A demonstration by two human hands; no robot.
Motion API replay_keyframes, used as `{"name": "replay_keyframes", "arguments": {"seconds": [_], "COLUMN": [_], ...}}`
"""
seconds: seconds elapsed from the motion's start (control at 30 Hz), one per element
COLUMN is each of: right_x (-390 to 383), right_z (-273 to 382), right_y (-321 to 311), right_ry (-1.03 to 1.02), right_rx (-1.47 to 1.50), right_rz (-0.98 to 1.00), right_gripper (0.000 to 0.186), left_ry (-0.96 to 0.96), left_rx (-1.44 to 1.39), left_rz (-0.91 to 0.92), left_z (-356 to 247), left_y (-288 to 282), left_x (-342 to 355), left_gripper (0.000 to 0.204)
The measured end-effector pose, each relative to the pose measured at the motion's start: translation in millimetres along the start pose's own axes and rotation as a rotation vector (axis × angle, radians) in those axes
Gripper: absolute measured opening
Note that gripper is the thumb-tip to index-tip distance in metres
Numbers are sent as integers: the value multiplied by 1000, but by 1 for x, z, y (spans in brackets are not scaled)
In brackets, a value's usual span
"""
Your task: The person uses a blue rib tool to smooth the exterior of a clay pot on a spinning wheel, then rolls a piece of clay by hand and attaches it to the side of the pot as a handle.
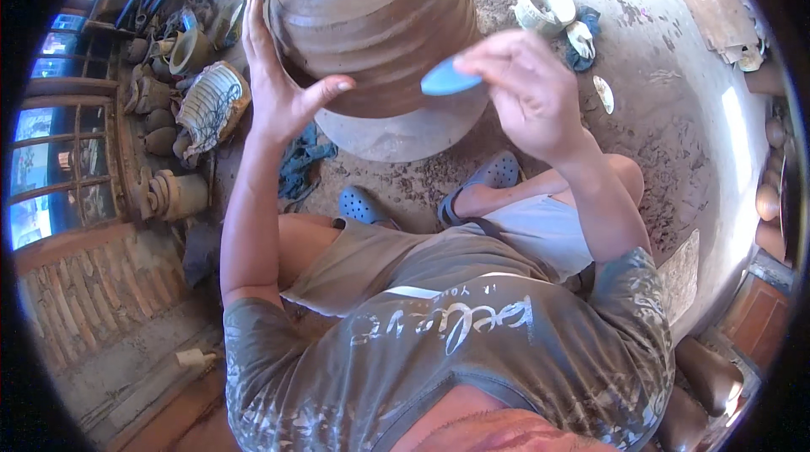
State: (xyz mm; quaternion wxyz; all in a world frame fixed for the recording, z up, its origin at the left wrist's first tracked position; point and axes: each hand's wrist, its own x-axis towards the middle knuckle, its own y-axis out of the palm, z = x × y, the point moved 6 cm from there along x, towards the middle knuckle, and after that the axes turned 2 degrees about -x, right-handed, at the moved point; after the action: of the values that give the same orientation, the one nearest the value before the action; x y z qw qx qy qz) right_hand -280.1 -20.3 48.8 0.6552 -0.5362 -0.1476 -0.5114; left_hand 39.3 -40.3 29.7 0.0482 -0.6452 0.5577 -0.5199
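Observation:
A large brown clay pot (384, 39) with broad horizontal ridges stands in front of me on a pale round wheel head (396, 140). My left hand (283, 102) is open at the pot's left side, fingers stretched up along the wall and thumb spread toward the front. Whether its palm touches the clay I cannot tell. Pinched between the fingers of my right hand (533, 98) is a flat blue oval potter's rib (450, 78). It is held in front of the pot's right side, and the right hand is slightly blurred.
Pots and tools crowd the left wall, with a ribbed pale piece (215, 102) among them. A bucket (546, 9) and dark cloth (582, 43) lie at the far right. Another cloth (304, 165) is beside the wheel. Clay crumbs cover the floor (666, 191).

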Motion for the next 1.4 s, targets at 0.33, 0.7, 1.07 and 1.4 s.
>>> {"name": "replay_keyframes", "arguments": {"seconds": [0.33,0.7,1.07,1.4], "right_x": [19,20,57,62], "right_z": [-19,-19,-13,-73], "right_y": [34,8,16,7], "right_ry": [-245,-87,-237,899], "right_rx": [15,-3,-86,1099], "right_rz": [-151,167,-39,2], "right_gripper": [37,36,29,40], "left_ry": [-60,-38,-69,-132], "left_rx": [-32,-32,10,87], "left_rz": [68,19,-5,-66], "left_z": [2,1,-6,-16], "left_y": [11,11,10,7], "left_x": [0,-3,-3,-11], "left_gripper": [160,156,152,148]}}
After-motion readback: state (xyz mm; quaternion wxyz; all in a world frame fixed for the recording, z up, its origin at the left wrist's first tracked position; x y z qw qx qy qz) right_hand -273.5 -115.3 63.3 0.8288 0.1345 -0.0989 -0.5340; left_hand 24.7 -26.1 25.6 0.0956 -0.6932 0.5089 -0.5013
